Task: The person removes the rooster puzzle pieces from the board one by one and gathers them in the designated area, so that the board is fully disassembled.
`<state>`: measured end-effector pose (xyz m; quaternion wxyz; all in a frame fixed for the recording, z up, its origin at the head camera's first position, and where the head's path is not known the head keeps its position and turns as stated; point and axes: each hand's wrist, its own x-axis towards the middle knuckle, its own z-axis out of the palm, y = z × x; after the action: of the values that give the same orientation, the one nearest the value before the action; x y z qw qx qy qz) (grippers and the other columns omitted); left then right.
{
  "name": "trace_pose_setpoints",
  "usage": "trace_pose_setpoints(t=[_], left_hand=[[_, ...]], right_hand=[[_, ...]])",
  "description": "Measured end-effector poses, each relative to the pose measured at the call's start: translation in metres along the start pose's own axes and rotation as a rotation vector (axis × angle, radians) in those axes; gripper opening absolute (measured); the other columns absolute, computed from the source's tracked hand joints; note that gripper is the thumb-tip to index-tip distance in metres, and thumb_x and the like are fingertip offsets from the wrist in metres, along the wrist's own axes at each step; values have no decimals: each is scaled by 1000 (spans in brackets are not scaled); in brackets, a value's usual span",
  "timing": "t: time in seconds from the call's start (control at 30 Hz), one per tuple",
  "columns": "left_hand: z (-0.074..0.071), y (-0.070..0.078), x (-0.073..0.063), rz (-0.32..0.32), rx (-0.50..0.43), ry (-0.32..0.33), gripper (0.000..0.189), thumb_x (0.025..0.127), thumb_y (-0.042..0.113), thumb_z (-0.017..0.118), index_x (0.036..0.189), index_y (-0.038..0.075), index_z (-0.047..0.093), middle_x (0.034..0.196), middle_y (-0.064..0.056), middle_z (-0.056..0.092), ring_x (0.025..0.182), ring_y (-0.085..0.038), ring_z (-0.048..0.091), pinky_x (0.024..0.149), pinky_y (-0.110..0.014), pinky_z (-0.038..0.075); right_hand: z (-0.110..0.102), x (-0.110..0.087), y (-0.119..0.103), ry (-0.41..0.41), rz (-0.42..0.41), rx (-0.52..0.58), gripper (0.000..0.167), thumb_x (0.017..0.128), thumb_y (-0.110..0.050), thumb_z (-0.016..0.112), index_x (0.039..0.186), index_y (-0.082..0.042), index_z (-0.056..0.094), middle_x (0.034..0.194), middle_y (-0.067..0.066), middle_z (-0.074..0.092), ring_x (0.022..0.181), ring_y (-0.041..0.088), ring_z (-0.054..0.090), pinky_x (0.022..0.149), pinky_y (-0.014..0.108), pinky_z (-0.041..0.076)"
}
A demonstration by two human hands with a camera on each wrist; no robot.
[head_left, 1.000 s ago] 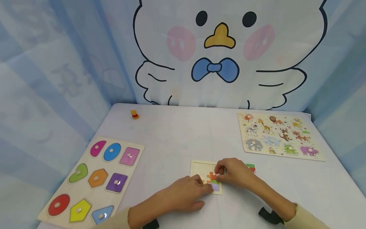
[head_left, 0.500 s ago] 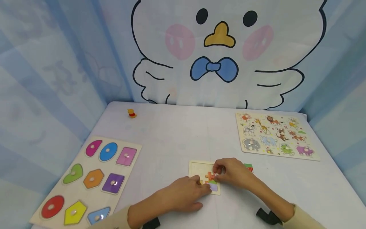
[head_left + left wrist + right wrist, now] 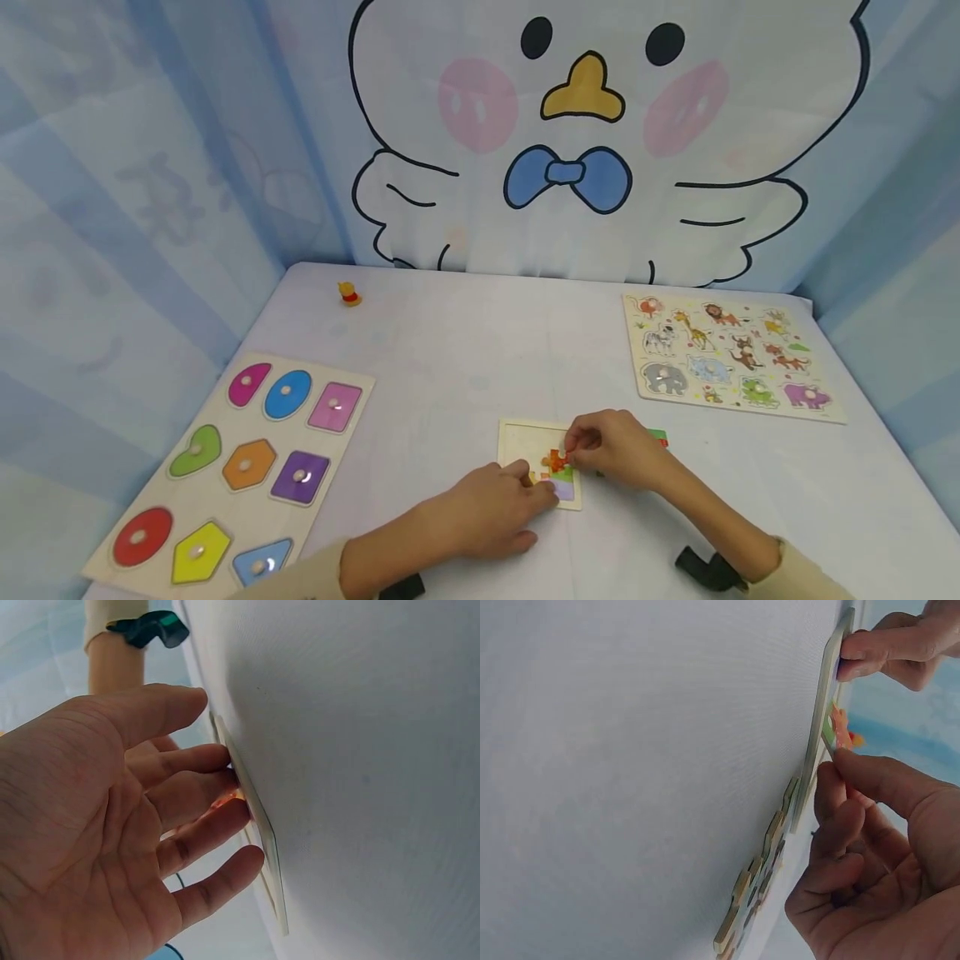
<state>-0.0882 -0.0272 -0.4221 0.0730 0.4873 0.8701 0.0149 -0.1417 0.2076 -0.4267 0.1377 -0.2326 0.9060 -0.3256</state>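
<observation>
A small wooden jigsaw tray (image 3: 517, 432) lies near the middle of the table, with a few coloured pieces fitted at its near right corner. My right hand (image 3: 617, 450) pinches an orange-and-green puzzle piece (image 3: 840, 726) between thumb and index finger at the tray's right side. In the right wrist view that piece looks tilted over the tray. My left hand (image 3: 498, 510) rests its fingertips on the tray's near part, fingers loosely extended and thumb apart, as the left wrist view shows. It partly covers the fitted pieces.
Several loose puzzle pieces (image 3: 742, 892) lie right of the tray, mostly behind my right hand in the head view. A shape board (image 3: 247, 467) is at the left, an animal board (image 3: 738, 354) at the back right. A small yellow-and-red figurine (image 3: 349, 294) stands at the back left.
My right hand has shifted slightly, and the piece at its fingertips looks more tilted and darker red. The left hand stays on the tray. The head view has moved a little.
</observation>
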Motion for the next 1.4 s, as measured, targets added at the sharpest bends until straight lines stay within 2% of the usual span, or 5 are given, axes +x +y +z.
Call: trace_pose_setpoints(t=[0.1,0.33,0.63,0.97,1.4], left_hand=[[2,5,1,-26,13,3,43,89,42,71,123,20,55,103,12,63,98,-8,49,67,-24,42],[1,16,1,-49,115,-25,50,88,48,69,125,18,54,137,11,55,107,-10,48,68,-25,41],[5,16,-1,-32,187,52,43,87,47,71,115,20,55,130,13,58,100,-9,48,63,-24,38],[8,20,-1,-48,269,64,39,87,48,69,113,23,55,121,15,58,99,-10,48,59,-25,37],[10,23,-6,-50,350,137,19,96,28,60,112,22,52,127,16,58,97,-9,48,55,-23,30]], right_hand=[[0,-1,3,-7,11,42,11,82,-10,76,83,-18,68,73,-12,62,66,9,57,60,26,48],[-2,-5,3,0,43,145,9,83,-11,76,84,-16,69,73,-7,64,65,12,58,58,26,47],[0,-6,2,13,51,135,7,84,-11,74,84,-15,70,72,-8,63,64,11,57,58,25,46],[0,-4,-1,7,43,122,6,83,-11,74,85,-13,68,72,-7,62,64,11,54,56,25,44],[-12,-3,-4,63,58,49,8,87,-8,70,90,-15,68,77,-7,62,69,14,57,60,28,48]])
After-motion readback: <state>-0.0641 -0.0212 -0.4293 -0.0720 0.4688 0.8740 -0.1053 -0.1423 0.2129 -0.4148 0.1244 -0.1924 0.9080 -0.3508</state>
